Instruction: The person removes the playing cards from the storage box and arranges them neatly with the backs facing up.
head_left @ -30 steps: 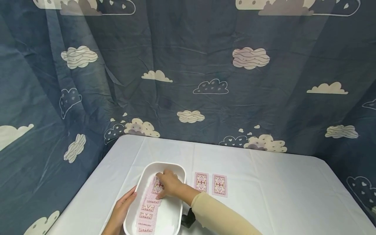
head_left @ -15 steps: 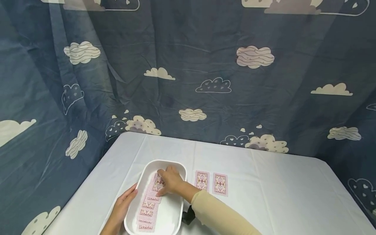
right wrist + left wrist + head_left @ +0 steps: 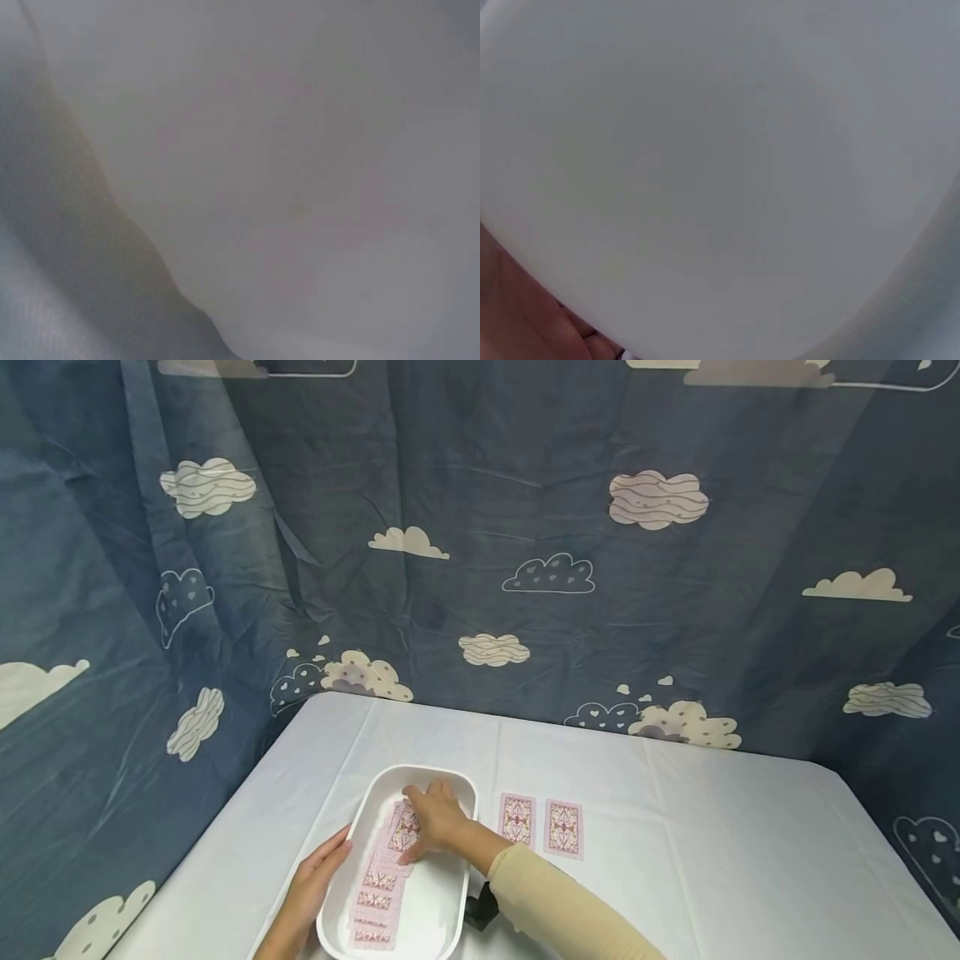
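In the head view, a white tray (image 3: pixel 431 927) stands at the front of the table, with several pink-backed playing cards (image 3: pixel 373 902) overlapping in a column inside it. My right hand (image 3: pixel 435 818) reaches into the tray. Its thumb and fingers span the farthest playing card (image 3: pixel 405 828) from end to end and grip it. Along the tray's left outer wall lies my left hand (image 3: pixel 311 885), fingers and thumb extended against it. The left wrist view is filled by the tray's pale wall (image 3: pixel 720 165), part of the hand showing at lower left. Only a blurred pale surface fills the right wrist view.
Two pink-backed playing cards, a left one (image 3: pixel 517 817) and a right one (image 3: pixel 565 829), lie face down right of the tray on the white tablecloth (image 3: pixel 712 852). A black object (image 3: pixel 482 907) sits under the right forearm. A dark cloud-print curtain (image 3: pixel 480 485) hangs behind.
The gripped card has slid slightly nearer over the column, covering the patterned strip below it. Both hands otherwise keep nearly the same place; the head view has shifted a little.
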Available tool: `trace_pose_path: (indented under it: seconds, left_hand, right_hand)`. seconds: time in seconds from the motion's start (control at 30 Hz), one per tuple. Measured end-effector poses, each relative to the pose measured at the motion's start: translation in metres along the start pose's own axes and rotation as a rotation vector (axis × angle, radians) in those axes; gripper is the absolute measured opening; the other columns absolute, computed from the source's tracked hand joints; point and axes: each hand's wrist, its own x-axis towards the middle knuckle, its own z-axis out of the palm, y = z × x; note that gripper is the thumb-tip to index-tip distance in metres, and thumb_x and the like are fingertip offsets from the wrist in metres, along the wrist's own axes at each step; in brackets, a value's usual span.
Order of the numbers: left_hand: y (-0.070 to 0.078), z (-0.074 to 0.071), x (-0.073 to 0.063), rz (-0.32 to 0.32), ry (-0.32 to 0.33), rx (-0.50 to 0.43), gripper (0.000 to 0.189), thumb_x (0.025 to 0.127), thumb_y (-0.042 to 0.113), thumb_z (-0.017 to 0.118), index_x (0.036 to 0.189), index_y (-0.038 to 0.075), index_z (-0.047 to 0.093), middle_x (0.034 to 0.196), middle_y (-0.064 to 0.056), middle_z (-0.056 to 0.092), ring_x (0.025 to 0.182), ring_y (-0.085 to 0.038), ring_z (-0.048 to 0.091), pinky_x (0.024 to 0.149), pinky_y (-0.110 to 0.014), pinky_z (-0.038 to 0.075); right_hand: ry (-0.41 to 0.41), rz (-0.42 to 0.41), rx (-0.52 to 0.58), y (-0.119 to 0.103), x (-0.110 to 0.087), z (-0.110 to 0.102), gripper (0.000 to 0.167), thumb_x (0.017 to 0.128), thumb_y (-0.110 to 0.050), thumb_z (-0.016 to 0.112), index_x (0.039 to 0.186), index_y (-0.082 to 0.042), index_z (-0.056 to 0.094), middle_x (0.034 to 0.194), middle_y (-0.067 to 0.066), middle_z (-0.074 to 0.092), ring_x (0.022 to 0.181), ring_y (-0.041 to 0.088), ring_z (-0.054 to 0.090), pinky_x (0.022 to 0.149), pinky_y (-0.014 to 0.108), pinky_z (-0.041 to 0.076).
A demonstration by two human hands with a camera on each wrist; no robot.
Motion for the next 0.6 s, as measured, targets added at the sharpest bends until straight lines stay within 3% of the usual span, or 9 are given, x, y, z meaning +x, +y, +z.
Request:
trace_pose_path:
  seconds: [0.17, 0.4, 0.6]
  left_hand:
    - [0.0007, 0.0007, -0.0005, -0.009, -0.003, -0.003, 0.055, 0.092, 0.036, 0.053, 0.136, 0.004, 0.043, 0.141, -0.010, 0.038, 0.130, -0.030, 0.031, 0.103, -0.043, 0.029]
    - [0.0006, 0.0005, -0.0017, 0.017, -0.013, -0.015, 0.053, 0.093, 0.032, 0.052, 0.136, 0.002, 0.042, 0.141, -0.012, 0.038, 0.131, -0.030, 0.030, 0.104, -0.043, 0.028]
    - [0.0004, 0.0003, 0.0001, 0.024, -0.010, -0.008, 0.050, 0.094, 0.030, 0.051, 0.135, 0.003, 0.044, 0.140, -0.010, 0.040, 0.129, -0.025, 0.034, 0.099, -0.029, 0.034]
  right_hand:
    - [-0.006, -0.003, 0.071, 0.0004, -0.0010, -0.0011, 0.102, 0.043, -0.034, 0.091, 0.133, -0.016, 0.046, 0.098, 0.007, 0.041, 0.093, 0.020, 0.038, 0.082, 0.031, 0.041]
    - [0.011, -0.059, -0.040, -0.0027, -0.0025, -0.0027, 0.092, 0.047, -0.040, 0.087, 0.130, -0.022, 0.053, 0.098, 0.007, 0.039, 0.093, 0.020, 0.036, 0.075, 0.028, 0.042]
    - [-0.006, -0.082, -0.036, -0.0024, -0.0038, -0.0069, 0.078, 0.051, -0.040, 0.087, 0.120, -0.018, 0.060, 0.093, 0.004, 0.037, 0.092, 0.020, 0.034, 0.072, 0.023, 0.042]
